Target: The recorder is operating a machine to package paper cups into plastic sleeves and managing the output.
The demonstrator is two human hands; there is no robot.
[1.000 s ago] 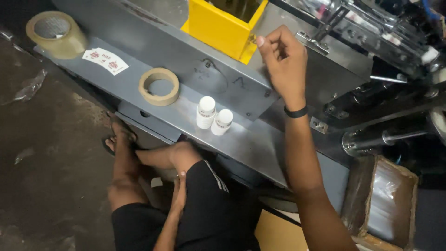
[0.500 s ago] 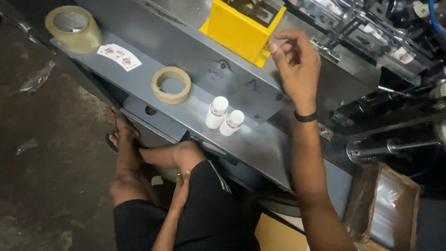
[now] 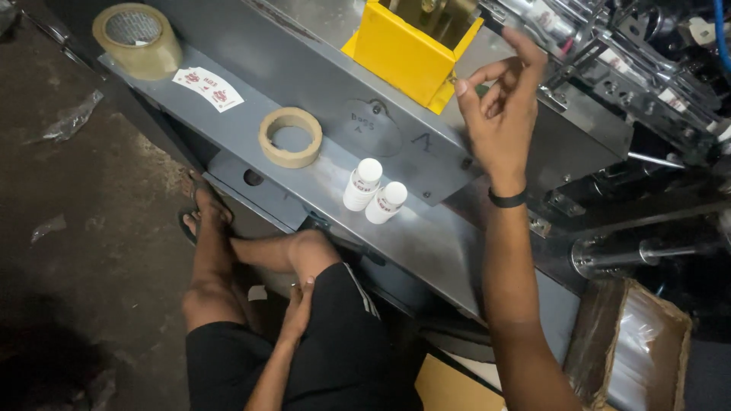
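My right hand (image 3: 499, 114) is raised beside the right corner of a yellow box-shaped guard (image 3: 407, 49) on a grey machine, thumb and forefinger pinched near the box's corner; I cannot tell whether anything small is between them. A black band circles that wrist. My left hand (image 3: 299, 301) rests flat on my thigh, just behind my bent knee, holding nothing. Two small white bottles (image 3: 373, 192) stand side by side on the grey metal ledge (image 3: 426, 243) below the right hand.
A tan tape roll (image 3: 290, 137) lies on the ledge; a bigger clear tape roll (image 3: 137, 38) and a label strip (image 3: 207, 87) sit further left. An open cardboard box (image 3: 632, 350) with clear film stands at lower right. Machine rods and rollers fill the upper right.
My right hand has stayed by the yellow box's corner, fingers spreading a little. The left hand has stayed on my thigh. The view has shifted slightly.
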